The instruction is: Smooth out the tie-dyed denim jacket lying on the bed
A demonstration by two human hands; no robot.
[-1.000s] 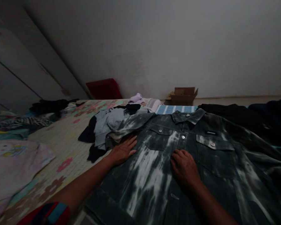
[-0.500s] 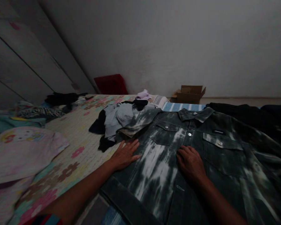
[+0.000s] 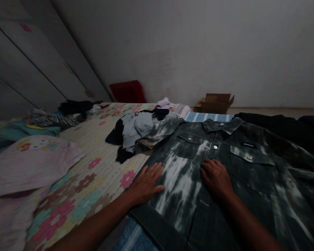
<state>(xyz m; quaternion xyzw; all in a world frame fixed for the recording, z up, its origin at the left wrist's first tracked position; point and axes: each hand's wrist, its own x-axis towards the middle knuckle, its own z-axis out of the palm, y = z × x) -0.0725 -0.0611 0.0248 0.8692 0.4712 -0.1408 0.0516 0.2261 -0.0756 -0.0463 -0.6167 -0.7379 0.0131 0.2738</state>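
Observation:
A dark bleach-washed denim jacket [image 3: 246, 174] lies spread face up on the bed, collar towards the wall, buttons closed. My left hand [image 3: 148, 183] rests flat on its left side panel near the edge, fingers stretched out. My right hand [image 3: 216, 177] lies palm down on the button placket at the chest, fingers slightly curled against the cloth and holding nothing.
A floral bedsheet [image 3: 94, 174] covers the bed. A heap of grey and black clothes [image 3: 136, 130] lies beside the jacket's sleeve. A pale pink printed garment [image 3: 28, 164] is at the left. A cardboard box [image 3: 216, 103] and a red object [image 3: 128, 91] stand by the wall. Dark clothing [image 3: 282, 127] lies at the right.
Both hands have slid down the jacket towards me, the left one along its side edge. The view has shifted leftwards, showing more of the floral sheet.

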